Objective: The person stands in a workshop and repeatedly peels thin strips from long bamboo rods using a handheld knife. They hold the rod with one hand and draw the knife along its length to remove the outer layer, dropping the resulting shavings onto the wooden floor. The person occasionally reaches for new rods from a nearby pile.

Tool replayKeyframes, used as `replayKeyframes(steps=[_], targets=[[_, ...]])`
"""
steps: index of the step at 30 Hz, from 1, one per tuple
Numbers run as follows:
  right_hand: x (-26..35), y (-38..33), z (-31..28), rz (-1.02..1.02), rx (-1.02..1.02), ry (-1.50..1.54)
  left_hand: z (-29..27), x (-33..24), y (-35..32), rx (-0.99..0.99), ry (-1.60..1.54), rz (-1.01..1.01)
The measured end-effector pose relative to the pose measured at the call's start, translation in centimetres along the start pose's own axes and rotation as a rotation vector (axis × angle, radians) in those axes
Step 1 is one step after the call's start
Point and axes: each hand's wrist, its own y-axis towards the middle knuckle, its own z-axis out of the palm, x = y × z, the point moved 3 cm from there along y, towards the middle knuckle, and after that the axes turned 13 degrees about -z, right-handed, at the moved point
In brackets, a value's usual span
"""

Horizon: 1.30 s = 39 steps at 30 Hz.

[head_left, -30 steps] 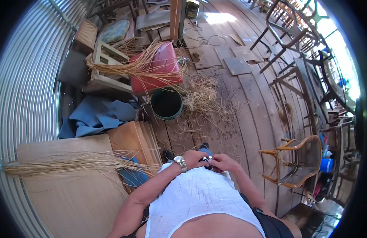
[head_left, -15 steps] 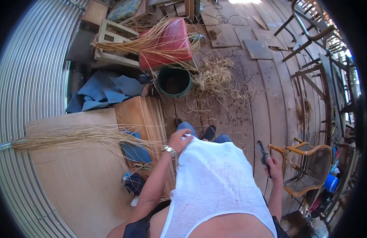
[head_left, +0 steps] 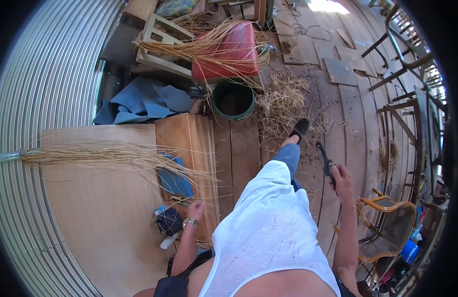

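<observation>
In my right hand point(head_left: 344, 182) is a long, narrow black hand tool point(head_left: 324, 154), its tip pointing away from me over the plank floor; its exact kind is hard to make out. The fingers are closed round its grip. My left hand point(head_left: 195, 211), with a metal watch point(head_left: 189, 222) on the wrist, hangs beside the stacked wooden boards point(head_left: 189, 143), near a dark blue bundle point(head_left: 169, 221). Its fingers are blurred and nothing shows in them. A bundle of long rattan strips point(head_left: 95, 157) lies to the left across a pale board point(head_left: 90, 213).
More rattan strips drape over a red-seated chair point(head_left: 216, 67). Below it stands a dark green bucket point(head_left: 233, 100), beside a heap of shavings point(head_left: 283, 104). A rattan chair point(head_left: 387, 230) stands at right, near bare chair frames point(head_left: 407, 64). Corrugated metal point(head_left: 45, 84) walls the left.
My left hand has let go of the white shirt's hem and dropped to the left. One foot has stepped forward toward the shavings. My right hand still holds the tool.
</observation>
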Motion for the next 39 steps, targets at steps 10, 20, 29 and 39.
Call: replayKeyframes(steps=[10, 20, 29, 39], targets=[[-0.7, -3.6, 5.7, 0.090, 0.172, 0.052, 13.0, -39.2, -16.9, 0.364, 0.419, 1.484], [6.8, 4.2, 14.3, 0.050, 0.366, 0.142, 14.3, -44.7, -13.9, 0.532, 0.586, 1.563], [8.9, 10.2, 23.6, 0.209, 0.693, -0.091, 9.1, -45.6, -4.8, 0.741, 0.674, 1.170], [-2.9, 2.4, 18.6, 0.466, 0.119, -0.278, 8.7, -55.5, 8.7, 0.566, 0.736, 1.189]])
